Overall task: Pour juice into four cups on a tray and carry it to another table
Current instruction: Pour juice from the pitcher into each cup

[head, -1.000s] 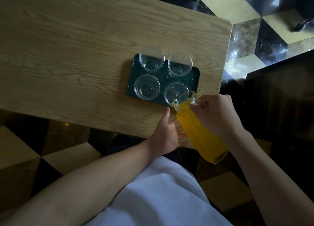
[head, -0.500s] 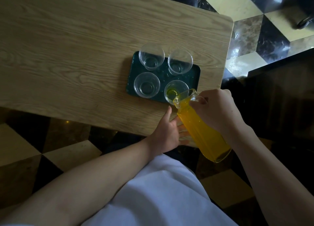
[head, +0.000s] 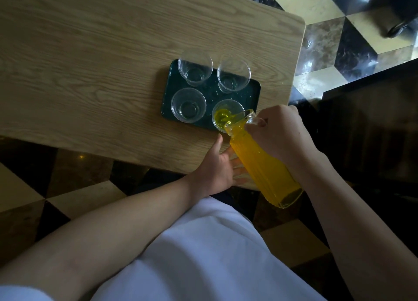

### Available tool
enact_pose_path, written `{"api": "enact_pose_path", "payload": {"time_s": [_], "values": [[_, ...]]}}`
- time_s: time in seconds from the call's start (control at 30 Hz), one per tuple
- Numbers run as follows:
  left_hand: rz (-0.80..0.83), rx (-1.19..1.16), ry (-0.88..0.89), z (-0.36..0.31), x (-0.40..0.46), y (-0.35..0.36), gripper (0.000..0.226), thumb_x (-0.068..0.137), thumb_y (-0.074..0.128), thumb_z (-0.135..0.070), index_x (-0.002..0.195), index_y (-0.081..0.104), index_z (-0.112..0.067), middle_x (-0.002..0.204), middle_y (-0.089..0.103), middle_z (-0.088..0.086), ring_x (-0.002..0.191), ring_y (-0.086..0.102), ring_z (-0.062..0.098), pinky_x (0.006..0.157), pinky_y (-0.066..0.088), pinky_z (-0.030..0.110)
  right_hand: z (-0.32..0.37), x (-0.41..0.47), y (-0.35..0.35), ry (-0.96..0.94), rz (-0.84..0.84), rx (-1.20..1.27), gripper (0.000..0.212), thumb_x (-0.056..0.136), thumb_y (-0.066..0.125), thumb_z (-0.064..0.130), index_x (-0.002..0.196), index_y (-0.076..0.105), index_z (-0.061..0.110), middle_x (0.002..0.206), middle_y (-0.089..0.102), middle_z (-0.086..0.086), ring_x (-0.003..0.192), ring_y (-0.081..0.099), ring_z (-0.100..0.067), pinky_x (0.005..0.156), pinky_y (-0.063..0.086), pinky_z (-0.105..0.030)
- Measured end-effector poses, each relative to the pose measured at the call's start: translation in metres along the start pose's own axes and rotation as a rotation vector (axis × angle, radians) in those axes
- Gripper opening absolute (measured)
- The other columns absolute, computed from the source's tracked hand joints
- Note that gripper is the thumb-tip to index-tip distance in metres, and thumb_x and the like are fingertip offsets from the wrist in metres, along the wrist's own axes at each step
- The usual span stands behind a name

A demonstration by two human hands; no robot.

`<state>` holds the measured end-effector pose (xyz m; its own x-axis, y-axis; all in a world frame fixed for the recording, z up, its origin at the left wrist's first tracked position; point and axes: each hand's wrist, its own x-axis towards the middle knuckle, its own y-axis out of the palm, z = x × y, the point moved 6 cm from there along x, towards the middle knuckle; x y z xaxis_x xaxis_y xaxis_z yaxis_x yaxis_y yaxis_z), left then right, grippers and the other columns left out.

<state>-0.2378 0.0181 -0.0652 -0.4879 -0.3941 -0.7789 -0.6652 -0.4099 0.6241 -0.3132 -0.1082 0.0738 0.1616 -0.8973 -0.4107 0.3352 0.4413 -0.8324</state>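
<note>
On the wooden table (head: 90, 52), the right hand (head: 280, 138) grips the jug (head: 260, 163); left hand (head: 217, 167) lies open (fingers flat). Tip slowly, watch the near cup (head: 226, 116).

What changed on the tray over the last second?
The jug, gripped by the right hand, tipped further, and juice now pools in the near right cup, dry before. The left hand stays flat by the jug; the other three cups and tray are unchanged.
</note>
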Motion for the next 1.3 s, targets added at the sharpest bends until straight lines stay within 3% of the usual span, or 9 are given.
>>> {"api": "enact_pose_path", "payload": {"time_s": [0.27,0.57,0.97,1.3], "values": [[-0.007,-0.004,0.007,0.000,0.001,0.000,0.080,0.092,0.019,-0.081,0.142,0.059,-0.033,0.135,0.068,0.012,0.132,0.055,0.034,0.105,0.039,0.054,0.002,0.002,-0.001,0.020,0.020,-0.013,0.036,0.087,0.066,0.025,0.059,0.055,0.005,0.059,0.051,-0.008,0.051,0.045,-0.024,0.049,0.037,-0.028],[-0.011,-0.006,0.001,-0.001,-0.001,0.000,0.081,0.093,0.017,-0.081,0.145,0.056,-0.033,0.143,0.062,0.014,0.135,0.053,0.036,0.102,0.041,0.054,0.003,0.003,0.000,0.031,0.021,-0.020,0.043,0.088,0.069,0.023,0.055,0.045,0.010,0.057,0.045,-0.005,0.048,0.039,-0.020,0.047,0.031,-0.025],[-0.055,-0.015,0.025,-0.007,-0.003,-0.002,0.079,0.094,0.020,-0.079,0.137,0.063,-0.029,0.136,0.066,0.015,0.130,0.056,0.036,0.101,0.043,0.053,0.007,0.005,0.000,0.055,0.033,-0.023,0.039,0.090,0.068,0.024,0.060,0.053,0.004,0.059,0.047,-0.004,0.048,0.041,-0.018,0.046,0.030,-0.023],[-0.077,-0.003,0.028,-0.008,-0.004,-0.005,0.077,0.094,0.022,-0.079,0.139,0.061,-0.031,0.139,0.065,0.015,0.130,0.057,0.036,0.105,0.043,0.053,0.014,0.006,0.001,0.060,0.048,-0.028,0.041,0.089,0.065,0.021,0.057,0.046,0.005,0.059,0.044,-0.005,0.047,0.036,-0.019,0.047,0.028,-0.025]]}}
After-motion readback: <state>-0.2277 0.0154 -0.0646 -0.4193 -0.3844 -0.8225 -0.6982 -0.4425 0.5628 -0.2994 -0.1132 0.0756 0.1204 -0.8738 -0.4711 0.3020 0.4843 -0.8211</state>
